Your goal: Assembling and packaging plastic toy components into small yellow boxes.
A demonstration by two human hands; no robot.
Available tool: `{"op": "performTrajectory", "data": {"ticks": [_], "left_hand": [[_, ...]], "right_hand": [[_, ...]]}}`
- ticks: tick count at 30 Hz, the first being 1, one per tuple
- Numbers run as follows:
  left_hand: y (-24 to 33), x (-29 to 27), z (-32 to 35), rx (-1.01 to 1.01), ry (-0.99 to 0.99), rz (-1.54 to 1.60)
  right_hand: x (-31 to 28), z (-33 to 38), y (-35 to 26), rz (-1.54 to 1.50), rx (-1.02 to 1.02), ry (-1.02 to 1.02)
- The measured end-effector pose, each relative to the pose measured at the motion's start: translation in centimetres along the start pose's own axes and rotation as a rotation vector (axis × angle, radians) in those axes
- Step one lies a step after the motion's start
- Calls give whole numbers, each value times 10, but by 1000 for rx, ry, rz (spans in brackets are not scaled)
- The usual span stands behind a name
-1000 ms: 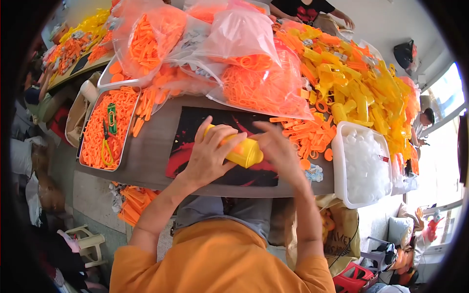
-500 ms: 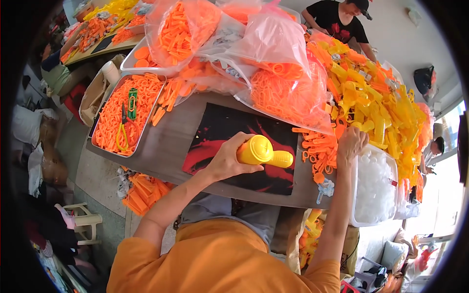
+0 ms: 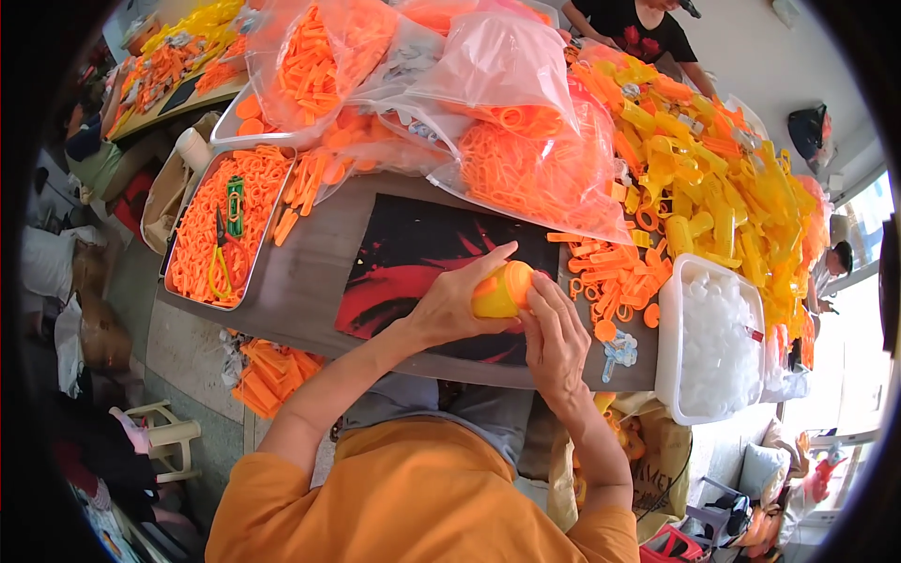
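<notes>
Over the black-and-red mat (image 3: 389, 291), my left hand (image 3: 449, 305) is closed around a rounded yellow plastic toy part (image 3: 490, 300). An orange plastic piece (image 3: 513, 280) shows against its end. My right hand (image 3: 558, 338) is closed at the right side of this end, its fingertips touching the orange piece; the fingers partly hide where the two pieces meet. Loose orange plastic pieces (image 3: 610, 277) lie on the table just beyond my right hand. Near its wrist is a small pale blue piece (image 3: 618, 354).
On the left, a metal tray (image 3: 255, 281) holds orange rings, yellow-handled scissors (image 3: 221, 255) and a green item. Clear bags (image 3: 511, 70) of orange parts stand behind the mat. Yellow parts (image 3: 741, 197) heap up at right beside a white tub (image 3: 668, 375). Another person (image 3: 643, 38) works beyond.
My right hand has come left from the orange and yellow parts to the yellow toy part. An orange piece now shows at its end, and my left hand has turned it.
</notes>
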State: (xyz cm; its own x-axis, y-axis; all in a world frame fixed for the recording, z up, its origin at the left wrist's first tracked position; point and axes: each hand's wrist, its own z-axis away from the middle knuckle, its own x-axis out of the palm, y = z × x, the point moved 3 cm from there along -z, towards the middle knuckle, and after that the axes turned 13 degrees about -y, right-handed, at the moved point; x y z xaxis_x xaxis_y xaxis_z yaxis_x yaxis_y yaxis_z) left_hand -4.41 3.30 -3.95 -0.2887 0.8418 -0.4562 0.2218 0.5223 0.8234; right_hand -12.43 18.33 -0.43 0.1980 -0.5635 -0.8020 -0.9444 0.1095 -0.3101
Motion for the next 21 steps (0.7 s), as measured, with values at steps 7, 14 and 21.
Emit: {"op": "performTrajectory", "data": {"ticks": [7, 14, 21], "left_hand": [[12, 17, 6, 192, -169, -167], [14, 37, 13, 251, -302, -272], [16, 40, 15, 330, -213, -235]], "right_hand": [[-16, 0, 12, -509, 345, -68], [3, -14, 16, -659, 239, -483], [-3, -7, 8, -715, 192, -322]]}}
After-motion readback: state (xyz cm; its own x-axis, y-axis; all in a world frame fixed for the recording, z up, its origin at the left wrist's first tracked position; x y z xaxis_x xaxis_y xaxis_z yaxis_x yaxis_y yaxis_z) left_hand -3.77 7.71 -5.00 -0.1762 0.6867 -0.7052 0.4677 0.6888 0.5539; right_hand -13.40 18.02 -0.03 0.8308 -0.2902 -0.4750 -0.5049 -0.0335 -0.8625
